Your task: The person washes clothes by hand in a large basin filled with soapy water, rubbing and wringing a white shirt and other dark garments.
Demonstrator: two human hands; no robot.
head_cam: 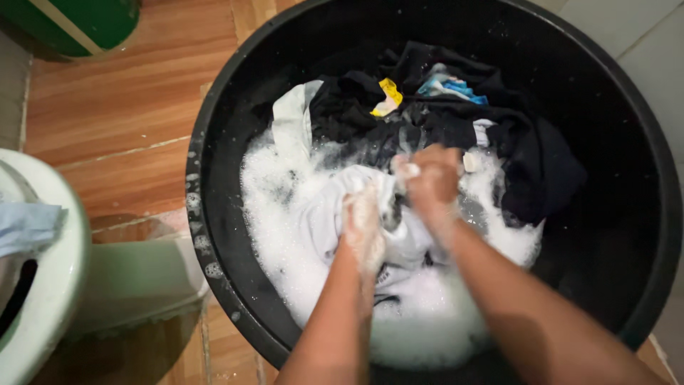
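Head view, looking straight down: my left hand (363,217) and right hand (432,180) sit side by side, nearly touching, both closed in fists on the same white garment (324,214). Left hand is coated in suds, knuckles pressed into the cloth. Right hand bunches a fold of it slightly higher up, foam on the fingers. Both forearms come in from the bottom edge of the frame.

I see the white garment lying in the middle of a big black tub (214,214), half sunk in soap foam (427,321) that covers the near and left part of the water. Behind my hands is a heap of dark clothes (527,160), with a yellow tag (388,98) and a blue-and-white piece (452,87) showing on top. A pale grey strip of cloth (292,117) hangs toward the tub's left wall. Foam flecks on the left rim.

Outside the tub: orange-brown floor tiles (121,107), a pale green basin (64,285) at left with light blue cloth (25,227) on it, a green container (78,21) at the top left corner.
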